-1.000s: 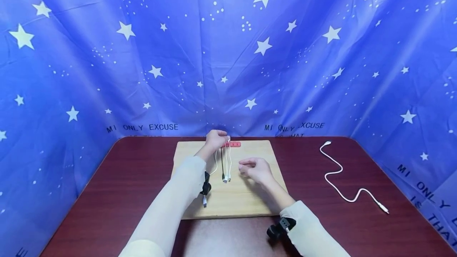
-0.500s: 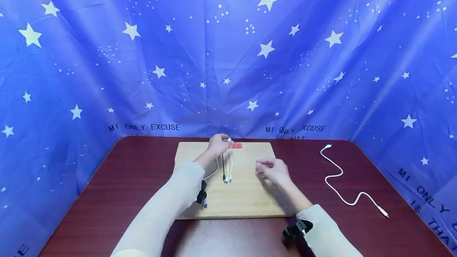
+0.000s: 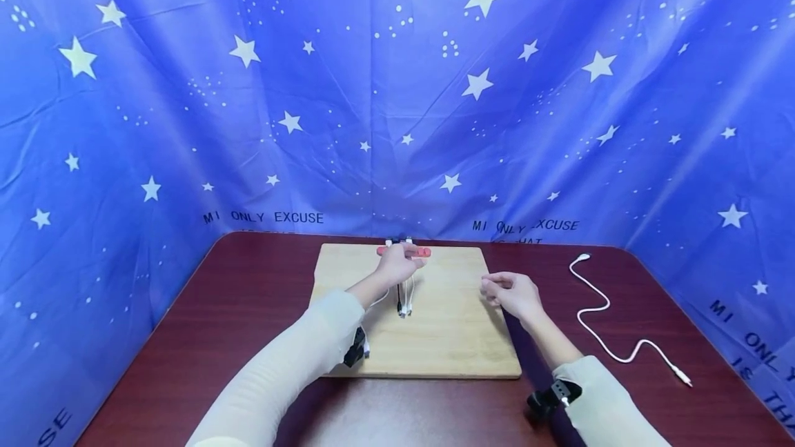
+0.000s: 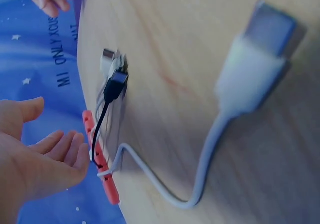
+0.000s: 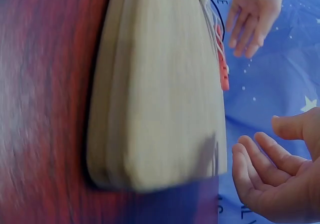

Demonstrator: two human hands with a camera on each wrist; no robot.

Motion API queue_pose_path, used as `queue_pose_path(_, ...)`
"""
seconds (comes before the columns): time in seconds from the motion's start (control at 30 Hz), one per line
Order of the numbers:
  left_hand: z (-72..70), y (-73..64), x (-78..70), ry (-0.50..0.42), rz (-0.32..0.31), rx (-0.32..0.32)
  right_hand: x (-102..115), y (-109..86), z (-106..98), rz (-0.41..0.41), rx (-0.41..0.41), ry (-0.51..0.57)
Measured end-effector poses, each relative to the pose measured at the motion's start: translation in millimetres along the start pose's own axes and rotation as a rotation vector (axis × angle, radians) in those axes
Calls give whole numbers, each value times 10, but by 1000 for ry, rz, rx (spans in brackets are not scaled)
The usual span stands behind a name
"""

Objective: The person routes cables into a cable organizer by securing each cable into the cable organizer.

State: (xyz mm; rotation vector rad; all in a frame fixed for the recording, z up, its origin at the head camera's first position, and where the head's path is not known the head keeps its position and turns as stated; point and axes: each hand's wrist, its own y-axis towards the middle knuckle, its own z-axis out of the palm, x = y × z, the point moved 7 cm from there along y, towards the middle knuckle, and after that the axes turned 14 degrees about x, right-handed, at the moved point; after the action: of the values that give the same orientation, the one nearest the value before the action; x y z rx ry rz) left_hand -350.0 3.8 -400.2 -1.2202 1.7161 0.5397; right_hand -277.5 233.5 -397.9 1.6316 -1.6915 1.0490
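My left hand hovers over the far part of the wooden board, next to a red cable holder. In the left wrist view its fingers are relaxed, a gap lies between thumb and fingers, and they grip nothing. Several cables sit in the holder: a black cable and white ones, their plugs bunched on the board. One white cable bends away to a large USB plug near the camera. My right hand, fingers loosely bent and holding nothing, is above the board's right edge.
A loose white cable lies in curves on the dark red table, right of the board. Behind the table hangs a blue curtain with stars.
My left hand has come away from the cable ends at the holder and moved slightly right and nearer. My right hand has moved right, from over the board to its edge.
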Motion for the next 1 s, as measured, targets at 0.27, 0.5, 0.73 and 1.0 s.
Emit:
queue_pose_path(0.27,108,-76,-57,64,39,32,-81,37,-205,13,-17,-85)
queue_pose_path(0.5,267,-148,-135,53,27,86,-156,99,-424,59,-53,-206)
queue_pose_path(0.73,454,-205,-215,11,24,129,-282,181,-670,101,-45,-214)
queue_pose_path(1.0,645,-243,-292,-58,21,169,-444,223,-920,166,-30,-230)
